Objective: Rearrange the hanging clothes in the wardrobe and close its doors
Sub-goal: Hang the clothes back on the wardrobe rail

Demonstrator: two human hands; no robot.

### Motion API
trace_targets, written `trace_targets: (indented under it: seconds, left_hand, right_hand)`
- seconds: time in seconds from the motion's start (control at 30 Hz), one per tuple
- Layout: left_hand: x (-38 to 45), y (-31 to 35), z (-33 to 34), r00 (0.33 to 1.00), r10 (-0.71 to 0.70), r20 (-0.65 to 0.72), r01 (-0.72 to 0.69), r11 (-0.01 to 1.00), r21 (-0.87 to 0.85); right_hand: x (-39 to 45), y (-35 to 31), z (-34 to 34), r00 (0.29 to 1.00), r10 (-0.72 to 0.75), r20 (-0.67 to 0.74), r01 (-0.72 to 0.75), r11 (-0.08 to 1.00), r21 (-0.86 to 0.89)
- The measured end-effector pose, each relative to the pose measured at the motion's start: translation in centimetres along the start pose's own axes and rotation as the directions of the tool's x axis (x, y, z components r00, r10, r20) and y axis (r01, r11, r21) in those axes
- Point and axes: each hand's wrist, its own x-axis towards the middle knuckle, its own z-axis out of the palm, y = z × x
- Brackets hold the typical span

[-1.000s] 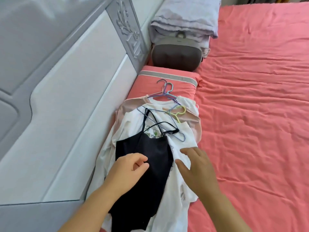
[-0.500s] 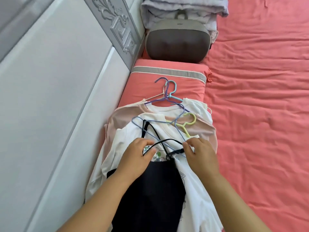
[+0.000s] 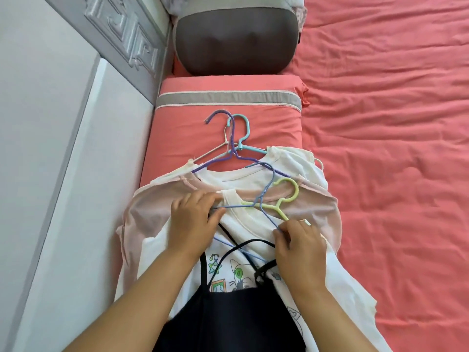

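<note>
Clothes pile (image 3: 253,250) flat on the bed (image 3: 380,123), hangers still in. Left hand (image 3: 193,224) pinching the blue wire hanger (image 3: 266,199) at one shoulder, right hand (image 3: 299,247) gripping the other. Black camisole (image 3: 228,318) on top.

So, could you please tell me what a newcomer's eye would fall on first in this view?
Probably the pile of clothes on coloured hangers lying on the coral-pink bed sheet: a black strappy camisole tops a white cartoon-print T-shirt. Both hands work at a thin blue wire hanger there, the left hand at one end, the right hand at the other. Beyond the pile sits a dark grey cushion-shaped massager.
</note>
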Motion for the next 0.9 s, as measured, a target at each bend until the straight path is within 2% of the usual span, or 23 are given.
trace_targets:
  seconds: [0.1, 0.17, 0.23, 0.33, 0.43, 0.5, 0.67, 0.83, 0.9]
  left_hand:
    - [0.1, 0.0, -0.7, 0.991, 0.113, -0.077, -0.12, 0.988, -0.097]
    - [0.3, 0.6, -1.1, 0.96, 0.224, -0.166, -0.239, 0.968, -0.079]
    - [0.9, 1.3, -1.2, 0.937, 0.276, -0.216, -0.3, 0.95, -0.086]
    - [1.9, 2.2, -0.2, 0.95, 0.278, -0.144, -0.296, 0.947, -0.125]
    - [2.4, 2.8, 0.8, 0.98, 0.193, 0.043, -0.187, 0.976, -0.112]
    - [2.5, 2.8, 1.2, 0.983, 0.152, 0.105, -0.143, 0.986, -0.083]
    - [2.4, 2.5, 1.3, 0.976, 0.21, 0.049, -0.209, 0.978, -0.021]
    - [1.9, 2.6, 0.7, 0.966, 0.24, 0.097, -0.246, 0.967, 0.06]
    - [1.5, 3.1, 0.0, 0.96, 0.258, 0.106, -0.264, 0.963, 0.054]
  right_hand:
    - [-0.6, 0.1, -0.9, 0.998, 0.003, -0.057, 0.005, 0.991, 0.131]
    - [-0.8, 0.3, -1.5, 0.997, 0.032, -0.068, -0.02, 0.984, 0.174]
    - [-0.8, 0.7, -1.8, 0.994, 0.065, -0.086, -0.049, 0.982, 0.183]
    - [-0.7, 1.9, -1.6, 0.982, 0.154, -0.107, -0.139, 0.98, 0.14]
    - [-0.7, 2.6, -1.2, 0.965, 0.257, -0.045, -0.253, 0.964, 0.078]
    - [-0.7, 2.6, -1.2, 0.943, 0.331, 0.012, -0.332, 0.942, 0.059]
    - [-0.2, 2.5, -1.9, 0.945, 0.316, 0.09, -0.322, 0.945, 0.061]
    - [-0.6, 2.2, -2.1, 0.918, 0.356, 0.175, -0.339, 0.933, -0.118]
    - [-1.0, 2.2, -2.4, 0.924, 0.338, 0.178, -0.317, 0.939, -0.136]
